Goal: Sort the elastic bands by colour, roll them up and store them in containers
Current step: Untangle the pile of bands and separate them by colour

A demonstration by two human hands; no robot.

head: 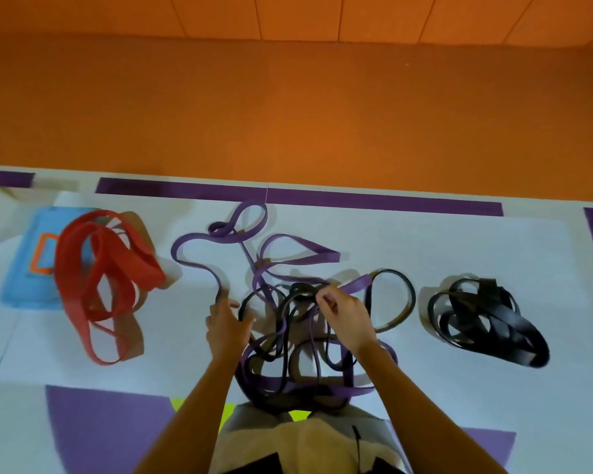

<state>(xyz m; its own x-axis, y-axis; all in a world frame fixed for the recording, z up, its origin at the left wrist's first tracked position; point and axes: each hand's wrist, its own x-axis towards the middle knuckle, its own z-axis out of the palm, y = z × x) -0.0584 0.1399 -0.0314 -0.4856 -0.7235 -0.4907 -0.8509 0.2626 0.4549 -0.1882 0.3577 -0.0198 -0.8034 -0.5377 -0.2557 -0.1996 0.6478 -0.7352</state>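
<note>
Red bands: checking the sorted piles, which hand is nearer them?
Left. The left hand sits just right of the red bands; the right hand is farther right, pinching a band in the tangle.

- Two bare forearms, the left forearm [185, 415] and the right forearm [425, 405], uncovered all the way to the bottom edge of the view.
- Bare left hand [226, 326] and bare right hand [346, 319] too.
- Wears a pale beige, soft, lightly creased cloth garment [288, 443], seen at bottom centre.
- Shows black cloth patches [257, 466] along the lower edge, either side of the beige; kind of garment unclear.
- Carries a thin black cord [357, 443] running down across the beige cloth, right of centre.
</note>
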